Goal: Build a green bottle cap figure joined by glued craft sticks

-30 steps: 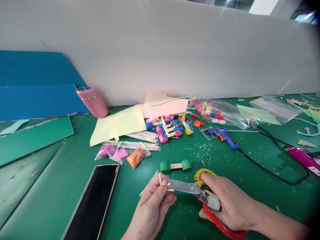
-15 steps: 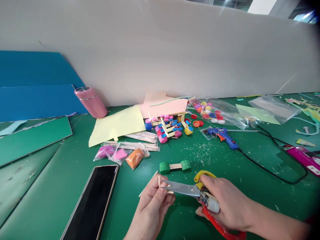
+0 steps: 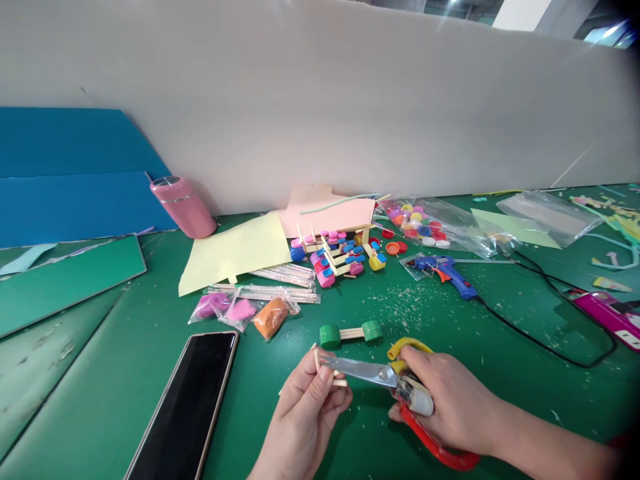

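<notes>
My left hand (image 3: 306, 408) is closed in a pinch on thin wooden sticks (image 3: 317, 361), whose pale ends stick out past the fingers. Wrapped around a pair of scissors (image 3: 367, 371) with yellow and red handles is my right hand (image 3: 453, 393). The blade tips reach the upright stick just above my left thumb. Whether the blades touch the wood I cannot tell. Beyond both hands lies a small dumbbell shape (image 3: 373, 331), green rounds joined by sticks.
A phone (image 3: 185, 400) lies left of my hands. Farther back are bagged clay lumps (image 3: 271, 319), wrapped sticks (image 3: 265, 293), stick-and-cap models (image 3: 335, 259) and a bag of bottle caps (image 3: 415, 220). A blue glue gun (image 3: 450, 275) trails its cord at right; a pink bottle (image 3: 185, 208) stands behind.
The scissor blades have come closer together, and the red handle has swung up towards the yellow one. My right hand has shifted slightly left. My left hand keeps its pinch.
</notes>
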The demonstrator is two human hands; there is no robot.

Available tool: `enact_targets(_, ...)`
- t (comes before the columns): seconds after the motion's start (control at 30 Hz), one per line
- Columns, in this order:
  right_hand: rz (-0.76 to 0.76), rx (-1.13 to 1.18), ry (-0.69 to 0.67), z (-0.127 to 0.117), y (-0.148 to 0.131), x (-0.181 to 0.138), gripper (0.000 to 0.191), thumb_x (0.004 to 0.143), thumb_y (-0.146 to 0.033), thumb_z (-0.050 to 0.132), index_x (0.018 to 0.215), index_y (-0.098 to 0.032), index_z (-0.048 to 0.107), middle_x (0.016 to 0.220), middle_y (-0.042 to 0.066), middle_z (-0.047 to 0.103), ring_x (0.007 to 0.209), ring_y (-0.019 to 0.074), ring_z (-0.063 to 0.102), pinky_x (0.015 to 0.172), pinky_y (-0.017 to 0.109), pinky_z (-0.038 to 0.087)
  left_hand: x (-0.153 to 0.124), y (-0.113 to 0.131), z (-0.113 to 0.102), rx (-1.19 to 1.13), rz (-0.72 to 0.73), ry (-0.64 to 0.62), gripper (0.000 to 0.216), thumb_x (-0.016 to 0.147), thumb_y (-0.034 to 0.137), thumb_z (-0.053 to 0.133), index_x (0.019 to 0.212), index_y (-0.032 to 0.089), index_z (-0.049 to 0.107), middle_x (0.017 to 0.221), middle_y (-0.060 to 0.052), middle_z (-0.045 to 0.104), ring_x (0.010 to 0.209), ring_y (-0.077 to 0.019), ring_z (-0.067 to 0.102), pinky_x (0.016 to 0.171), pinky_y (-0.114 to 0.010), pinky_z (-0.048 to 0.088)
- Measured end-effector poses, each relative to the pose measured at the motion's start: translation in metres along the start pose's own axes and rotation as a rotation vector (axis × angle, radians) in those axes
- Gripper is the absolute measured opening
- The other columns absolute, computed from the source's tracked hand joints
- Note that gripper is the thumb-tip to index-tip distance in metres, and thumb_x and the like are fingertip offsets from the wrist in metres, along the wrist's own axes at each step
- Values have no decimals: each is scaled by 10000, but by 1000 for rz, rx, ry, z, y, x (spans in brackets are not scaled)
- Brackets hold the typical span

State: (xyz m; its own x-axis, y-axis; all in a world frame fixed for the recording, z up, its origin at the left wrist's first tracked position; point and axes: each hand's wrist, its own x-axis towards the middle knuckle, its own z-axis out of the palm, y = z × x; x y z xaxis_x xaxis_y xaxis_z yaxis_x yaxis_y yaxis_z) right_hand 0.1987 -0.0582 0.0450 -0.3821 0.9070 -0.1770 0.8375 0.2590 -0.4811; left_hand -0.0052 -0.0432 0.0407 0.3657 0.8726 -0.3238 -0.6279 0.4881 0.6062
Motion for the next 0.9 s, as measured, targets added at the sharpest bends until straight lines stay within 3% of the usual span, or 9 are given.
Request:
enact_targets(0.23,-26,10,28,-5,-2,-2,339,680,-406,633,780,-229,362,687,-15,545,544,156,448,485,260,260,0,2,-1,-24,5,4,133,738,231,656,674,140,582,577,46,357,525,-61,312,530,-166,320)
enact_targets(0.57,22,76,-46,-6,-4,-3,349,675,-423,636,752,-233,353,655,-29,534,504,139,426,466,247,249,1,1,-6,2,6,-26,129,749,246,643,689,148,585,589,45,361,531,-65,320,531,-172,317)
enact_targets(0.8,20,30,-22,-2,1,-4,359,719,-502,583,760,-233,350,646,-15,545,515,160,445,476,264,239,1,0,-6,-14,6,-31,118,742,235,652,697,146,589,595,38,395,535,-67,331,531,-180,313)
enact_targets(0.9,65,130,-28,0,0,-4,335,741,-473,586,756,-230,357,621,-30,525,514,147,436,481,261,248,2,-1,-5,-23,-6,-55,138,769,235,621,680,136,585,602,29,426,525,-64,313,521,-186,299)
